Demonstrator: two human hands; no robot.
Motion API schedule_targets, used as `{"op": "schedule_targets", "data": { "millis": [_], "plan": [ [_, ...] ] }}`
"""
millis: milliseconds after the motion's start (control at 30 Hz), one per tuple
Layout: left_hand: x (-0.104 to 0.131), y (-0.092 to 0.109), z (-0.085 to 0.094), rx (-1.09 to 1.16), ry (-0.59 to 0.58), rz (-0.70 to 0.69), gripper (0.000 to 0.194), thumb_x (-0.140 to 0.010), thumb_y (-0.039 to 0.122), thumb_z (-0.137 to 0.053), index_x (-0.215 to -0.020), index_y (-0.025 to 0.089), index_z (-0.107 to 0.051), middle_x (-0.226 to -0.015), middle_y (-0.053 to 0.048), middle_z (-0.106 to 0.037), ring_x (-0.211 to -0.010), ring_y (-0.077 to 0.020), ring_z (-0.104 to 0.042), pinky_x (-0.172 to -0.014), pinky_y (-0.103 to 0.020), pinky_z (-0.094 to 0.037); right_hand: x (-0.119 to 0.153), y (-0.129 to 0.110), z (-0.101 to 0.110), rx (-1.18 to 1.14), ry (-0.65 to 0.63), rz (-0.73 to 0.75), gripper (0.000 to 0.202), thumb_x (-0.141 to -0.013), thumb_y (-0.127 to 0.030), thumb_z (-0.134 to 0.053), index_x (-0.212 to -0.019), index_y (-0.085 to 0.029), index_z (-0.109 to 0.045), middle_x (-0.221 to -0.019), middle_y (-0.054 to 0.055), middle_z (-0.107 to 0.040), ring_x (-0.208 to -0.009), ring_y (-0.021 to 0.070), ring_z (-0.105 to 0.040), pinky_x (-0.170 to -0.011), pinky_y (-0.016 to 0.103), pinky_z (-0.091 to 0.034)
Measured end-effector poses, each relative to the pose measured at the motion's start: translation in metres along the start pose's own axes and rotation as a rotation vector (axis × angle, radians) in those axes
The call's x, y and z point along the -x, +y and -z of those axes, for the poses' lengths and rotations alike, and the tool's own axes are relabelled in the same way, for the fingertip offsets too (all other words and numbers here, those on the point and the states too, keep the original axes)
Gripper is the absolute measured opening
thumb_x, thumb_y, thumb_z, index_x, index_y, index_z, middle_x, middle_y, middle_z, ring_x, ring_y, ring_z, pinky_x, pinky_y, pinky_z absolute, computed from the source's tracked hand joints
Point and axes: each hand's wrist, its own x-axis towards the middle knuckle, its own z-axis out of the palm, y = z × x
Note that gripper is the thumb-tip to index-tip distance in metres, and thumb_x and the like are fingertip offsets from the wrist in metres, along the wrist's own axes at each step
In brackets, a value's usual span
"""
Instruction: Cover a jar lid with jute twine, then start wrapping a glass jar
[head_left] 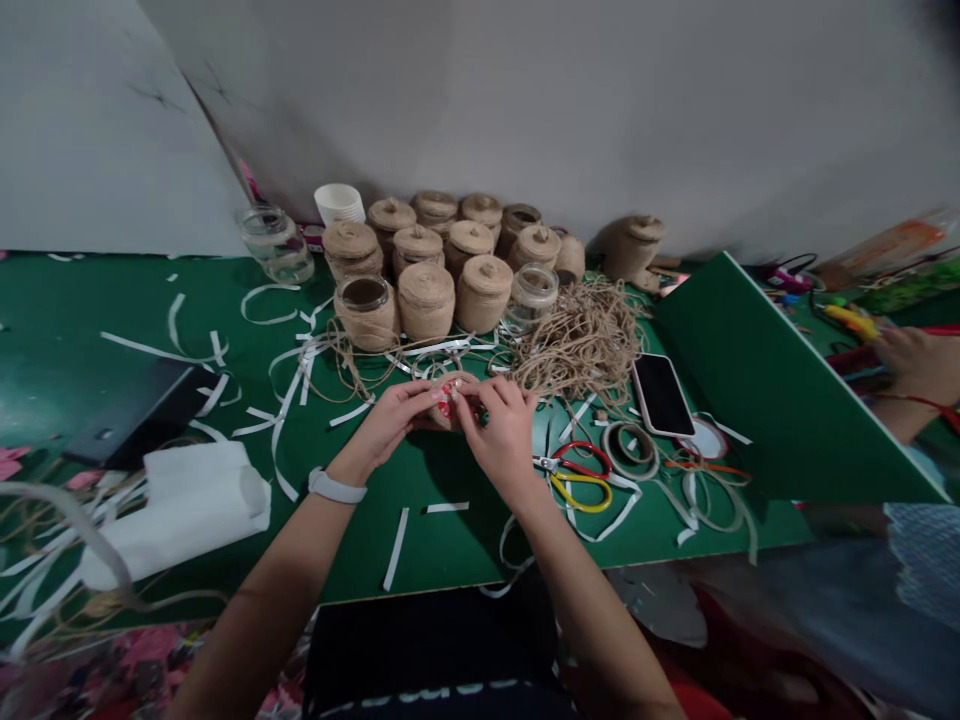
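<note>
Over the middle of the green table I hold a small round jar lid (pixel 447 408), red and white in the centre with a tan twine rim. My left hand (pixel 390 422), with a pale band on its wrist, grips the lid's left side. Bent over the other side is my right hand (pixel 499 428), its thumb and fingers pinched together on the lid's face; whether they also hold a strand of twine is hidden. Just beyond stand several twine-wrapped jars (pixel 426 300), some lidded, and a bare glass jar (pixel 534 292). A heap of loose twine (pixel 581 335) lies to the right.
Scissors (pixel 581 475), a tape roll (pixel 630 448) and a phone (pixel 664 394) lie to my right. A green board (pixel 780 390) stands beyond them, with another person's hand (pixel 911 365) behind it. White strips (pixel 396 548) litter the table; a white roll (pixel 180 510) is at left.
</note>
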Motion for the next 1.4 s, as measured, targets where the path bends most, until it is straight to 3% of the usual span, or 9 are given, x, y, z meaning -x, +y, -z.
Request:
{"op": "schedule_targets", "data": {
  "millis": [100, 233, 400, 533, 667, 800, 1067, 1400],
  "plan": [
    [0.001, 0.002, 0.0, 0.019, -0.019, 0.016, 0.038, -0.066, 0.033, -0.082, -0.096, 0.016, -0.067, -0.079, -0.003, -0.074, -0.068, -0.0152, -0.068, -0.068, -0.027, -0.056, 0.0, 0.002, 0.0, 0.004, -0.005, 0.002, 0.011, -0.092, -0.03, -0.058, -0.094, -0.024, -0.067, -0.089, 0.002, -0.066, -0.087, 0.0176, -0.057, -0.081, 0.035, -0.029],
    [0.001, 0.0, 0.001, 0.01, -0.037, 0.003, 0.036, -0.066, 0.032, -0.082, -0.091, 0.017, -0.06, -0.075, -0.001, -0.072, -0.065, -0.0155, -0.069, -0.066, -0.028, -0.056, 0.0, 0.002, 0.0, 0.013, -0.026, -0.001, 0.012, -0.093, -0.03, -0.057, -0.096, -0.024, -0.068, -0.09, 0.002, -0.066, -0.087, 0.0175, -0.057, -0.082, 0.035, -0.029],
    [-0.001, -0.003, 0.002, -0.03, -0.01, -0.015, 0.034, -0.069, 0.037, -0.08, -0.092, 0.017, -0.065, -0.078, -0.001, -0.072, -0.066, -0.0141, -0.068, -0.064, -0.024, -0.054, 0.001, 0.001, -0.001, 0.017, -0.033, 0.011, 0.013, -0.093, -0.032, -0.057, -0.094, -0.025, -0.068, -0.089, 0.001, -0.065, -0.086, 0.0173, -0.057, -0.081, 0.035, -0.028],
    [-0.003, -0.004, 0.001, -0.064, 0.051, -0.06, 0.035, -0.068, 0.038, -0.08, -0.092, 0.016, -0.066, -0.077, -0.002, -0.073, -0.064, -0.0136, -0.067, -0.062, -0.023, -0.052, -0.001, 0.003, -0.001, 0.073, -0.038, 0.008, 0.017, -0.093, -0.036, -0.057, -0.096, -0.022, -0.066, -0.093, 0.004, -0.066, -0.09, 0.0193, -0.057, -0.079, 0.035, -0.028],
    [-0.006, -0.006, 0.004, -0.074, 0.127, -0.113, 0.039, -0.067, 0.04, -0.08, -0.094, 0.016, -0.065, -0.077, -0.003, -0.075, -0.067, -0.0168, -0.069, -0.063, -0.026, -0.054, -0.003, 0.005, 0.005, 0.094, -0.054, 0.012, 0.015, -0.092, -0.034, -0.058, -0.096, -0.022, -0.067, -0.085, 0.003, -0.067, -0.084, 0.0188, -0.057, -0.076, 0.034, -0.027],
    [-0.005, -0.006, 0.005, -0.051, 0.094, -0.119, 0.044, -0.067, 0.042, -0.081, -0.099, 0.017, -0.065, -0.077, -0.003, -0.076, -0.067, -0.0168, -0.07, -0.066, -0.026, -0.054, -0.003, 0.003, 0.009, 0.01, -0.047, -0.001, 0.015, -0.093, -0.032, -0.057, -0.088, -0.024, -0.069, -0.081, 0.0, -0.068, -0.08, 0.0168, -0.057, -0.076, 0.034, -0.026],
    [0.0, -0.004, 0.001, -0.041, 0.028, -0.112, 0.042, -0.07, 0.04, -0.08, -0.101, 0.016, -0.066, -0.089, -0.005, -0.075, -0.074, -0.0157, -0.069, -0.066, -0.023, -0.052, -0.004, 0.001, 0.005, -0.017, 0.037, -0.015, 0.015, -0.093, -0.033, -0.058, -0.094, -0.026, -0.071, -0.082, 0.0, -0.067, -0.081, 0.0168, -0.057, -0.078, 0.034, -0.027],
    [0.002, -0.001, -0.001, -0.016, 0.025, -0.074, 0.035, -0.071, 0.04, -0.078, -0.094, 0.017, -0.067, -0.085, -0.003, -0.073, -0.073, -0.0142, -0.067, -0.068, -0.023, -0.051, -0.004, 0.0, 0.005, -0.018, 0.04, -0.011, 0.017, -0.093, -0.033, -0.057, -0.093, -0.025, -0.072, -0.081, 0.001, -0.065, -0.081, 0.0171, -0.055, -0.077, 0.034, -0.027]
  ]
}}
